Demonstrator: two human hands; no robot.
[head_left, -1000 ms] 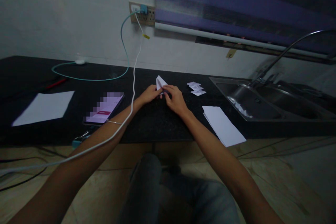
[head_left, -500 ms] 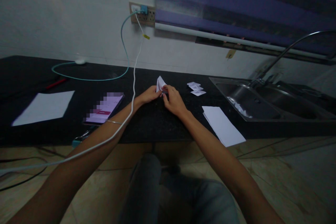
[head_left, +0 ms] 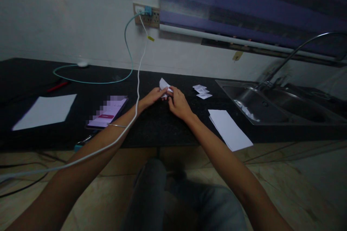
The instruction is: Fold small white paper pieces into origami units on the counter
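Observation:
Between my two hands, just above the black countertop (head_left: 162, 126), is a small folded piece of white paper (head_left: 164, 84) with a pointed top. My left hand (head_left: 154, 96) pinches its left side, thumb along the near face. From the right, my right hand (head_left: 178, 101) grips the paper's lower right part, its fingers covering some of the folds. To the right lie several small folded paper pieces (head_left: 201, 91), partly overlapping. Nearer my right forearm rests a stack of white paper strips (head_left: 230, 130).
A phone (head_left: 108, 112) with a lit screen lies by my left forearm, a white sheet (head_left: 46, 111) farther left. A white cable (head_left: 138, 79) hangs from the wall socket (head_left: 148, 16) across my left arm. On the right is a metal sink (head_left: 260, 104) with a tall faucet (head_left: 292, 54).
The folded paper has tilted left and its point sits slightly lower. My left thumb has shifted up over the paper, and the fingers of both hands have come closer together around it.

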